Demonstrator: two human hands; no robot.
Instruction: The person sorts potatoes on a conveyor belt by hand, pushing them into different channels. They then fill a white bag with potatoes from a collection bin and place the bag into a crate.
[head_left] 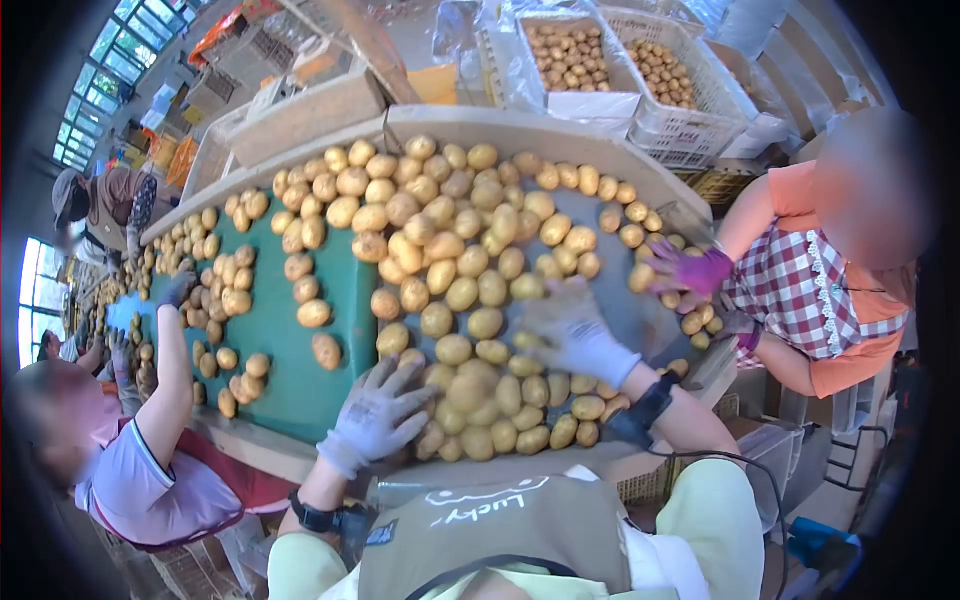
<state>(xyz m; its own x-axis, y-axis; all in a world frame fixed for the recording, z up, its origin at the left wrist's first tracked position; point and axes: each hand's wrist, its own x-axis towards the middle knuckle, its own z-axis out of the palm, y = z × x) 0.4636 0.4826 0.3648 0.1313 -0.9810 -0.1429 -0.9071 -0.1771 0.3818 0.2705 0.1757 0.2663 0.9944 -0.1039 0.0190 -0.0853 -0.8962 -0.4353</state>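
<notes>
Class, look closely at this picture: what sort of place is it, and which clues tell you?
Probably a produce sorting or packing shed: potatoes spread over a green surface like a conveyor belt, a gloved co-worker beside it, and a potato-filled white crate behind.

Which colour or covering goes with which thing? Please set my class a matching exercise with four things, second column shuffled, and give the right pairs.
Column one:
1. Wearer's left hand
2. Left-hand belt
3. Potatoes
4. Glove of the co-worker at right

Column two:
A. Pinkish purple
B. Yellow-brown
C. Covered by a pale glove
D. Green

Right pairs: 1-C, 2-D, 3-B, 4-A
</notes>
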